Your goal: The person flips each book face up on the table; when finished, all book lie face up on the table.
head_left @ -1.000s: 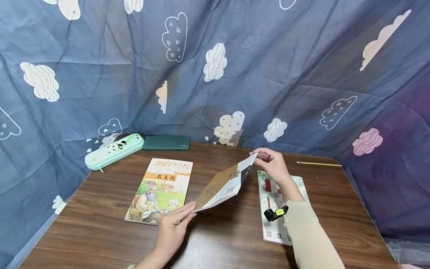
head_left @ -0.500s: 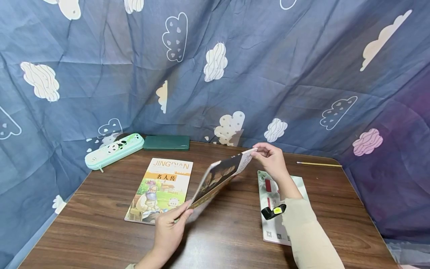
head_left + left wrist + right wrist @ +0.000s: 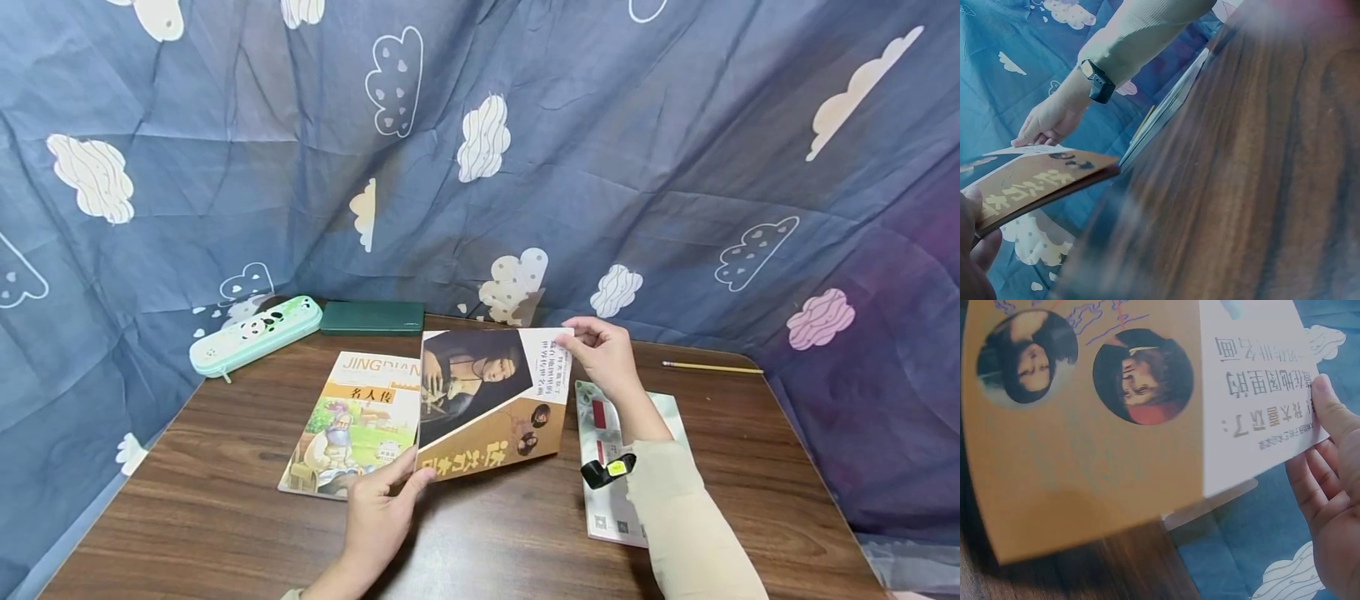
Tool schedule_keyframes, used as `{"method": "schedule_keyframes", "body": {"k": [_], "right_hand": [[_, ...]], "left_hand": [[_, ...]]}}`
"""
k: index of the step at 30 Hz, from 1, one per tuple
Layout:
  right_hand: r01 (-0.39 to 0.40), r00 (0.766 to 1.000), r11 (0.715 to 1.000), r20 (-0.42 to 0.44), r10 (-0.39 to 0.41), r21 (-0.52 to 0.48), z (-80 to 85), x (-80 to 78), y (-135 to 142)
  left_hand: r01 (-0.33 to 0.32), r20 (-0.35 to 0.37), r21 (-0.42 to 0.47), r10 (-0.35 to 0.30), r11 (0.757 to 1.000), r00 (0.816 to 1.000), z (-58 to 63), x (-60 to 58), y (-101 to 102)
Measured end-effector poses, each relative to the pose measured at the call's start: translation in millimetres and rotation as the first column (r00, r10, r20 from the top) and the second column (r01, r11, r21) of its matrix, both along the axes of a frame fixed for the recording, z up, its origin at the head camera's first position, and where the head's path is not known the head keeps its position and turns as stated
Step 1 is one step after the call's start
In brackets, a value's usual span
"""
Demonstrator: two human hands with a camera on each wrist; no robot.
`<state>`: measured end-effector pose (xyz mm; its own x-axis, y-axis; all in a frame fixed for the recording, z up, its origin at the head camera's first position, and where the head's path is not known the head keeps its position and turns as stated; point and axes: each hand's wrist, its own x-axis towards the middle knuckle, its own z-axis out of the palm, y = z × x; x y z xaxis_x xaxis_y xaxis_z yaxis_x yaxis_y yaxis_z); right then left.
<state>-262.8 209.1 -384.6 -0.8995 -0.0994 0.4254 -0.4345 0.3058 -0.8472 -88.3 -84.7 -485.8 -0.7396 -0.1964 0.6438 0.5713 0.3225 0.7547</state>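
Both hands hold a thin book (image 3: 487, 392) above the middle of the table, its cover with a painted portrait turned toward me and lying sideways. The left hand (image 3: 382, 508) pinches its lower left corner, thumb on the cover. At the upper right corner the right hand (image 3: 603, 354) grips the edge between thumb and fingers. In the right wrist view the thumb (image 3: 1332, 406) presses on the white strip of the cover, with fingers behind. A book with an orange title band (image 3: 352, 433) lies left of the held one, partly covered by it and the left hand.
A white-and-green booklet (image 3: 607, 500) lies under the right forearm. A yellow pencil (image 3: 712, 366) rests at the back right. A mint panda pencil case (image 3: 255, 337) and a dark green case (image 3: 372, 318) stand at the back left, before a blue cloud-patterned curtain (image 3: 420, 192).
The held book has been turned over: its back cover showed first, then it tilted edge-on, and now the front cover faces me. Both hands kept their corners and shifted only slightly.
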Motion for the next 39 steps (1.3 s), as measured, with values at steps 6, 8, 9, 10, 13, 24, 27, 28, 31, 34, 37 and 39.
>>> {"method": "schedule_keyframes", "body": {"k": [6,8,9,10,13,24,27,28,31,34,37,39], "right_hand": [[0.025,1.000,0.997,0.016,-0.026,0.067,-12.2,-7.5,6],[0.020,0.999,0.997,0.033,-0.023,0.074,-21.1,-13.4,10],[0.017,0.999,0.997,0.043,-0.020,0.076,-25.7,-16.3,12],[0.013,0.998,0.997,0.059,-0.018,0.072,-30.8,-19.7,14],[0.004,0.996,0.997,0.092,-0.012,0.082,-36.9,-22.6,14],[0.007,0.991,0.978,0.132,-0.035,0.207,-58.2,-31.7,8],[0.001,0.992,0.976,0.124,-0.029,0.216,-64.5,-34.6,5],[-0.003,0.992,0.976,0.126,-0.025,0.218,-66.4,-35.4,4],[-0.022,0.990,0.977,0.139,-0.008,0.212,-71.0,-37.8,-1],[-0.072,0.981,0.979,0.192,0.034,0.193,-74.6,-39.4,-4],[-0.129,0.960,0.980,0.268,0.086,0.149,-76.8,-38.1,-7],[-0.158,0.947,0.977,0.303,0.110,0.140,-75.3,-34.6,-8]], "left_hand": [[0.023,0.083,0.078,-0.029,0.997,0.996,-2.0,4.1,5],[0.018,0.131,0.097,-0.031,0.995,0.991,-1.6,5.0,7],[0.021,0.162,0.110,-0.038,0.994,0.986,-1.4,5.5,7],[0.024,0.198,0.125,-0.048,0.992,0.979,-1.3,5.8,7],[0.039,0.312,0.170,-0.091,0.985,0.946,-0.7,7.3,8],[0.071,0.478,0.235,-0.179,0.969,0.860,-6.6,6.3,5],[0.076,0.494,0.246,-0.192,0.966,0.848,-8.3,4.1,3],[0.075,0.497,0.242,-0.190,0.967,0.847,-8.7,3.5,2],[0.046,0.502,0.225,-0.157,0.973,0.850,-10.0,0.8,0],[0.001,0.507,0.201,-0.105,0.980,0.855,-9.6,-1.2,-1],[-0.032,0.515,0.195,-0.074,0.980,0.854,-9.4,-1.7,-2],[-0.042,0.513,0.195,-0.065,0.980,0.856,-9.6,-2.2,-3]]}}
